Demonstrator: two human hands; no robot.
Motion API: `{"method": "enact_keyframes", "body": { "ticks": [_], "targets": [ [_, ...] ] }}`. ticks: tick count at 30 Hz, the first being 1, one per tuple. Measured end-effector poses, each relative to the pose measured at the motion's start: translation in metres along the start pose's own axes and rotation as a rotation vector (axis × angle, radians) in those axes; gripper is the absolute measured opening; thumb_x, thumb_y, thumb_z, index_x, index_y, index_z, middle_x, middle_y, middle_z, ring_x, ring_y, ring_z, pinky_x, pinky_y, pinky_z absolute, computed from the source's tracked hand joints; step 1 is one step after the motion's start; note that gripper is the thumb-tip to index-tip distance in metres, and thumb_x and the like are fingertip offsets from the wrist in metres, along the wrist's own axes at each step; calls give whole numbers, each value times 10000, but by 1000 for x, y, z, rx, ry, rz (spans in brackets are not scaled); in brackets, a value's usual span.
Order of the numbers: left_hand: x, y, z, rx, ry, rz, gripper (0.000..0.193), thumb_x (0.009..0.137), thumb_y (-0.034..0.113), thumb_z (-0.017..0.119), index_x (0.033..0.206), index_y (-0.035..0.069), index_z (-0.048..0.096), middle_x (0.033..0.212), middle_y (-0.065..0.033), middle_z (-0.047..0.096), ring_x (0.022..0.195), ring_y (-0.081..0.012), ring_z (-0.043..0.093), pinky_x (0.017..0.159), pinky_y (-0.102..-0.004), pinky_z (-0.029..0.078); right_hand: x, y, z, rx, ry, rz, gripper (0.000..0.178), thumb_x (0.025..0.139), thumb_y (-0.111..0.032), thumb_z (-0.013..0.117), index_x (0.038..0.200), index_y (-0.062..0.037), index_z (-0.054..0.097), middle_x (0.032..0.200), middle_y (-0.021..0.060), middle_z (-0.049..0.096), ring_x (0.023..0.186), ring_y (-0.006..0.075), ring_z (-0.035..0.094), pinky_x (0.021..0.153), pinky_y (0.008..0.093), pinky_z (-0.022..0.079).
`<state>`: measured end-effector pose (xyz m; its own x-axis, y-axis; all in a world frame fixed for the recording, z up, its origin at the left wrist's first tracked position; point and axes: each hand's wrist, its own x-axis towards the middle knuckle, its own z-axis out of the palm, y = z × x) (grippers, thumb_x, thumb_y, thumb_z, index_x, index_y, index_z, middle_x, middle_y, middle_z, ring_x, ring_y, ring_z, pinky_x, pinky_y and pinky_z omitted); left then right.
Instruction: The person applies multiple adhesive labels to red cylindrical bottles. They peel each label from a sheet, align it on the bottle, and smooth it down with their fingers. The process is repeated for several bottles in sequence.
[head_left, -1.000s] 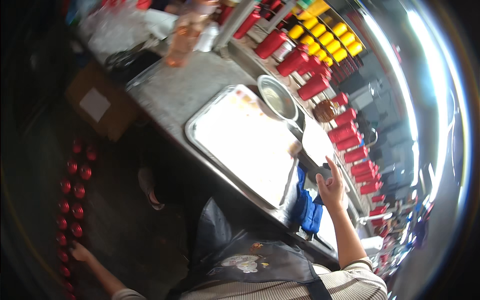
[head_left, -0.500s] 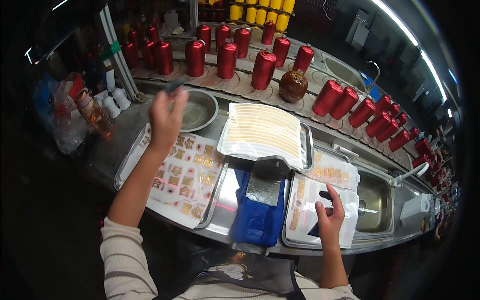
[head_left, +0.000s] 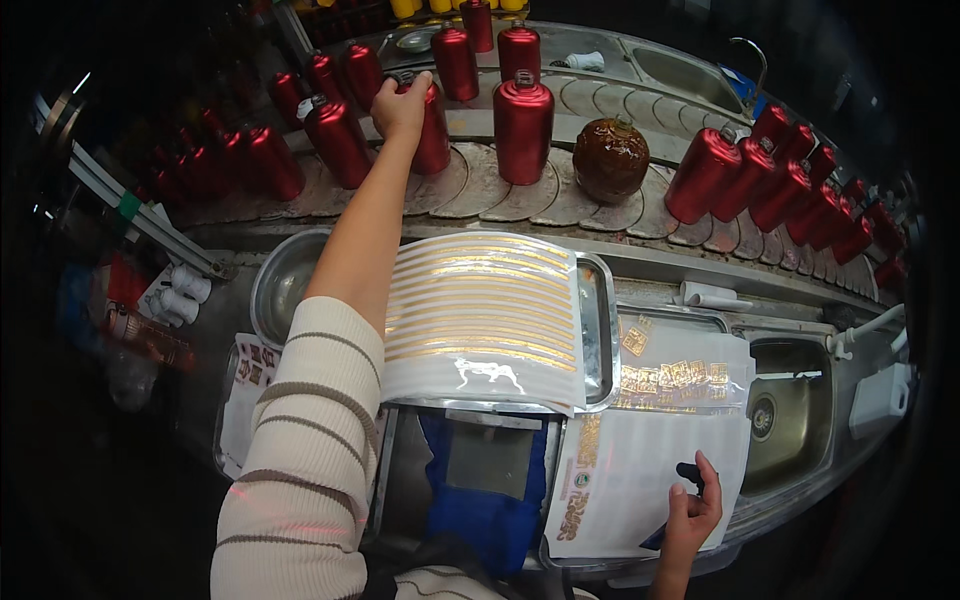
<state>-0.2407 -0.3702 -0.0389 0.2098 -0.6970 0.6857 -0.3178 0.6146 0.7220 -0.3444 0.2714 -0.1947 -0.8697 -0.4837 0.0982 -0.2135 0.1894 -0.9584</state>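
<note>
In the head view, the left hand (head_left: 402, 108) reaches far forward, its fingers wrapped around the upper part of a red metallic bottle (head_left: 430, 125) that stands upright on the slatted conveyor (head_left: 520, 195). Taking that gripped bottle as the landmark: a second red bottle (head_left: 522, 128) stands just to its right, and a round brown jar (head_left: 611, 160) sits further right on the same conveyor. Another red bottle (head_left: 340, 143) stands just to its left, and more red bottles line the belt further left and far right. Nearer the person than the gripped bottle lies a white sheet of gold stripe decals (head_left: 485, 320) on a metal tray (head_left: 597, 330), and a round steel bowl (head_left: 283, 285) sits to the left of that tray, below the bottle.

The right hand (head_left: 690, 510) is well apart from the bottle, low and to the right, with fingers curled around a small dark object (head_left: 692, 472) whose kind cannot be told, resting on a white sheet with gold labels (head_left: 650, 450). A blue cloth (head_left: 485, 505) lies left of that sheet. A steel sink (head_left: 785, 415) lies to its right.
</note>
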Motion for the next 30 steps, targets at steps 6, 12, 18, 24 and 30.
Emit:
{"method": "enact_keyframes", "body": {
  "ticks": [6,12,18,24,30],
  "targets": [
    [-27,10,29,54,53,69,465,709,505,762,784,54,680,803,-178,698,812,-392,668,758,-487,507,7,-8,23,-17,-61,0,546,815,42,619,1357,2,576,1144,114,633,637,32,495,620,169,409],
    [-37,11,22,-80,50,49,358,783,402,789,868,64,706,878,-132,720,794,-302,679,764,-402,514,-8,-30,36,38,-102,-5,512,836,32,639,1345,10,587,1143,124,634,648,37,517,643,173,438],
    [-42,65,-100,-841,-224,-285,183,851,246,786,858,88,692,826,20,685,745,-70,576,695,-269,474,-33,-82,67,-46,-140,-134,529,827,40,672,1348,15,583,1155,129,640,643,29,498,526,173,375],
    [-74,140,-272,-928,-724,-726,208,928,225,704,1070,73,693,933,-26,724,832,-120,696,813,-286,562,-28,-176,146,-262,-274,-873,727,750,-42,771,1438,-90,538,1152,212,634,582,228,557,513,326,465],
    [-133,164,-342,-748,-1043,-1018,257,978,287,639,1116,72,670,1037,-44,703,968,-123,663,869,-306,537,-82,-199,163,-244,-657,-887,881,732,-150,825,1520,-95,436,933,205,609,567,270,553,509,359,458]
  ]
}}
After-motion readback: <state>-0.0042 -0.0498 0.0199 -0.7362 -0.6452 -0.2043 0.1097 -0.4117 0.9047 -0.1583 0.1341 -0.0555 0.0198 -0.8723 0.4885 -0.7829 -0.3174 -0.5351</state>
